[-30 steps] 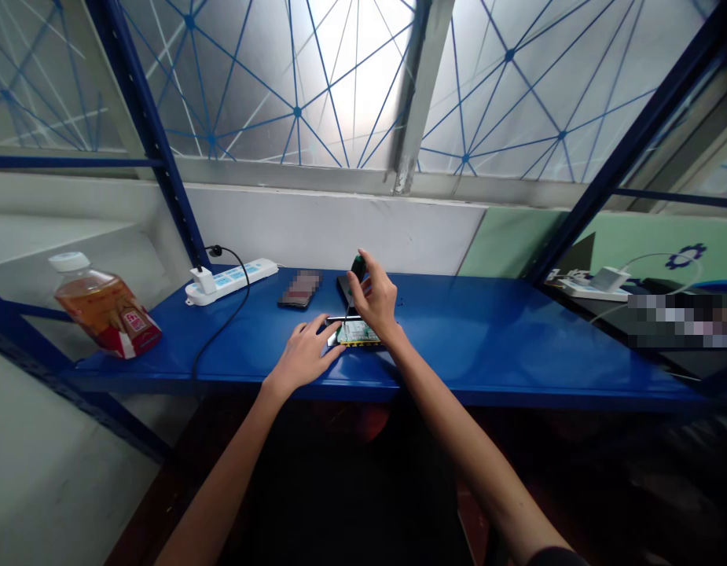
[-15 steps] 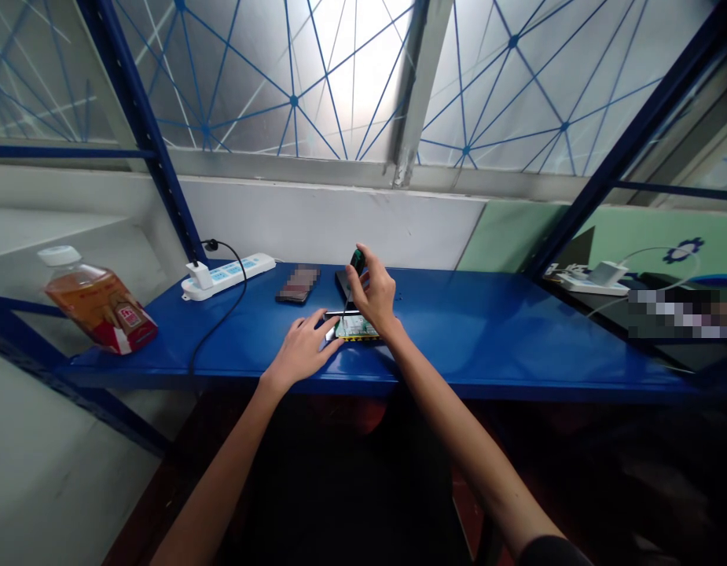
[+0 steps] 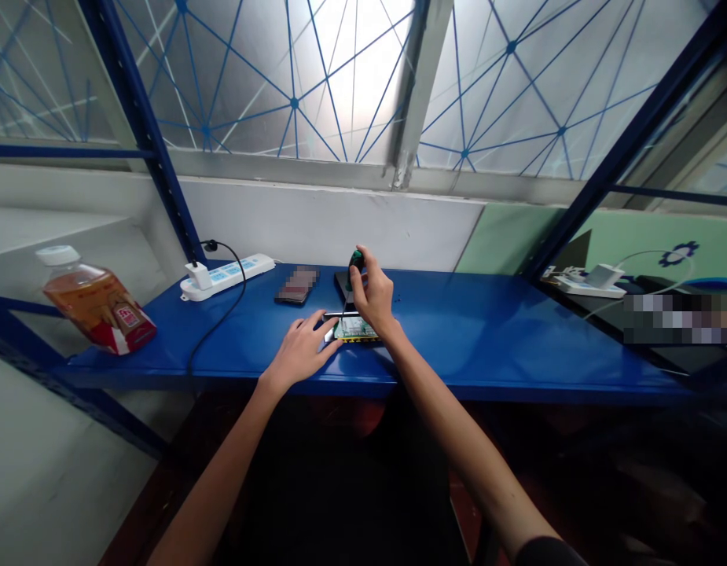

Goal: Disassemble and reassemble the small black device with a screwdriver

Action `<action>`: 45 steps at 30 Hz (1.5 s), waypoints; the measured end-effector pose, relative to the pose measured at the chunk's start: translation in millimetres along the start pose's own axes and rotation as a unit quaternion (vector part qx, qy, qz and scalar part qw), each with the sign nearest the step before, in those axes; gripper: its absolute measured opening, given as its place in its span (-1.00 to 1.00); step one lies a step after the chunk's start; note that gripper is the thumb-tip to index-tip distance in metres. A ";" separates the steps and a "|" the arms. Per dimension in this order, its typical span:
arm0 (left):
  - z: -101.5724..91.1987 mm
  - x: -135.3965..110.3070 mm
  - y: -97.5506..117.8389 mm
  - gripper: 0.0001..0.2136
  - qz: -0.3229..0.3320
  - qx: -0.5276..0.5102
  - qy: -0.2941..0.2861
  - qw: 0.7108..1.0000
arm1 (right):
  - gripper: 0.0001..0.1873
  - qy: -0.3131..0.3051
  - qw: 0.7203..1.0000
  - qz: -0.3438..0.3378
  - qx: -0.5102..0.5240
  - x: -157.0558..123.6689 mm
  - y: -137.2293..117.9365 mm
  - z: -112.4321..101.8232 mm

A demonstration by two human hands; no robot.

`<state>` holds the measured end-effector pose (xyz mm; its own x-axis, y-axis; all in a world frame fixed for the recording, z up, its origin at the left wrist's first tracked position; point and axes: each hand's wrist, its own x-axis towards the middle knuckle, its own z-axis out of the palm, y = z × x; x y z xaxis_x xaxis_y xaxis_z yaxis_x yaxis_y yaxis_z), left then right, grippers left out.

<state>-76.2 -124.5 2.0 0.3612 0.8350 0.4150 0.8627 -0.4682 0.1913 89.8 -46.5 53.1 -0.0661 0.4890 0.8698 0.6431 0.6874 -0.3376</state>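
One screwdriver (image 3: 355,259) is gripped in the right hand (image 3: 375,292) over one circuit board (image 3: 354,328), placed near the front edge of the surface (image 3: 486,338). The left hand (image 3: 302,346), spread wide, is laid at the board's left end; one bottle (image 3: 99,303) is seen near the front left corner.

Green circuit board (image 3: 354,328) lies flat, yellow strip along near edge. Screwdriver (image 3: 355,258), dark handle with green, stands slightly tilted, thin shaft down, tip at board's left end; contact unclear.

White-capped bottle (image 3: 97,303) of amber drink at left; white power strip (image 3: 230,275) holds 1 adapter (image 3: 199,275); black cable (image 3: 244,281) crosses strip.
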 end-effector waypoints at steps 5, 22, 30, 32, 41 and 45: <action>-0.3 -0.1 -0.3 -0.55 0.000 0.002 -0.002 1.000 | -0.50 0.006 1.000 0.004 -0.027 -0.6 1.8 2.4; -0.2 0.0 0.0 -0.56 -0.002 -0.002 0.001 1.000 | -0.48 0.005 1.000 0.006 -0.014 -0.4 1.1 1.7; -0.2 -0.3 0.0 -0.56 0.003 0.011 -0.002 1.000 | -0.50 -0.001 1.000 0.005 -0.012 -0.7 -0.5 1.6; -0.9 -0.2 0.4 -0.56 0.005 0.009 -0.003 1.000 | -0.50 -0.002 1.000 0.007 -0.007 0.0 -0.1 1.2; -2.3 0.1 1.6 -0.55 -0.003 0.008 -0.006 1.000 | -0.46 -0.034 0.999 -0.013 -0.022 0.0 2.5 1.5; 0.4 -0.4 -0.5 -0.56 0.002 0.002 0.003 1.000 | -0.45 -0.022 0.999 -0.011 -0.022 -0.4 5.8 3.7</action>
<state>-76.6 -124.4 1.4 0.3619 0.8321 0.4203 0.8627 -0.4698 0.1872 90.8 -40.8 49.4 -0.1129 0.4984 0.8596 0.6739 0.6741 -0.3024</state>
